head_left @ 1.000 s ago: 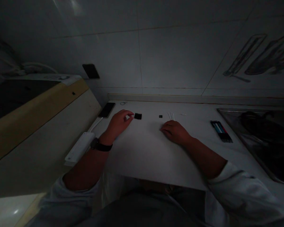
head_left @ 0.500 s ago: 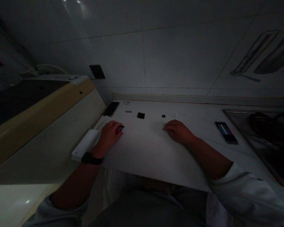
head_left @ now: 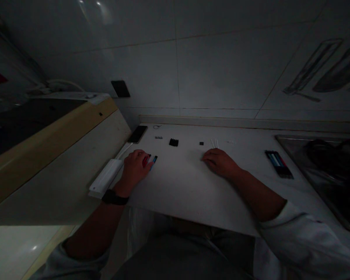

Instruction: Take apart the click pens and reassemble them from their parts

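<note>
Since the frame half a second back, a second small piece, blue-tipped, now shows beside the red one at the left hand's fingertips; the right hand has not shifted. Left to right: a long white plastic power strip (head_left: 105, 179) lies along the counter's left edge, a dark phone (head_left: 137, 134) beyond it. The left hand (head_left: 135, 168), black watch on the wrist, is curled down over the small red piece (head_left: 146, 160) and the blue-tipped piece (head_left: 154, 159); fingers touch the red one, but whether they pinch it cannot be told in this dim light. Both pieces lie just right of the fingertips, long axes pointing up and right, far nearer the left hand. Behind sit a black ribbed block (head_left: 173, 142) and thin white sticks (head_left: 214, 143). The right hand (head_left: 220, 162) rests loosely closed, knuckles up, holding nothing visible. Farther right, a flat open case of coloured pens (head_left: 279, 164); then a dark sink (head_left: 323, 171), contents unreadable.
</note>
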`<state>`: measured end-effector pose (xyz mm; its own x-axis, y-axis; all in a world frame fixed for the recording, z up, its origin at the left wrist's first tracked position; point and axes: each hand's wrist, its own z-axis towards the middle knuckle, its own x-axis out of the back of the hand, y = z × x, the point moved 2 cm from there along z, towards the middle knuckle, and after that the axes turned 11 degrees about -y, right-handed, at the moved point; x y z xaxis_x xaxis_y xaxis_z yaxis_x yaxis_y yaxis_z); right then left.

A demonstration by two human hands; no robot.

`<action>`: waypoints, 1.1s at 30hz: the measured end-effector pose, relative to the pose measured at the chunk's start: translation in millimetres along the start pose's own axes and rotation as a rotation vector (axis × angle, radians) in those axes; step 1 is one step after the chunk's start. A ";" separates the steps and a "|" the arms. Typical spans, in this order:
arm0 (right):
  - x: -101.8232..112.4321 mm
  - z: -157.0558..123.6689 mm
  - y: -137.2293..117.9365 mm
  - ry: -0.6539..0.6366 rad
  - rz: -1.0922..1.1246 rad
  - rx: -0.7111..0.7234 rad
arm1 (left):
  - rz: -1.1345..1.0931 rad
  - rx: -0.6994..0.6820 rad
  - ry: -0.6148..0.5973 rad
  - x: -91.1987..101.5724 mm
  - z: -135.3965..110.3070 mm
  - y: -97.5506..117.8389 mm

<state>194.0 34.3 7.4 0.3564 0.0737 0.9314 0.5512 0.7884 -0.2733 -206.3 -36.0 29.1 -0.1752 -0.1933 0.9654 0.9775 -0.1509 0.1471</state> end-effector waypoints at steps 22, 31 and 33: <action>2.7 2.8 -20.9 0.059 0.085 -0.036 | -0.157 -0.493 -0.183 19.9 59.5 141.7; 2.9 6.8 -20.6 0.098 0.172 -0.047 | -0.835 -0.428 -0.220 -16.8 82.8 158.0; 1.8 8.8 -22.2 0.092 0.202 -0.057 | -1.061 -0.344 -0.286 -29.6 85.3 155.2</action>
<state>175.8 22.3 17.2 0.5295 0.1684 0.8314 0.5023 0.7276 -0.4672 -39.4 29.0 41.7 -0.8143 0.4096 0.4112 0.2627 -0.3716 0.8905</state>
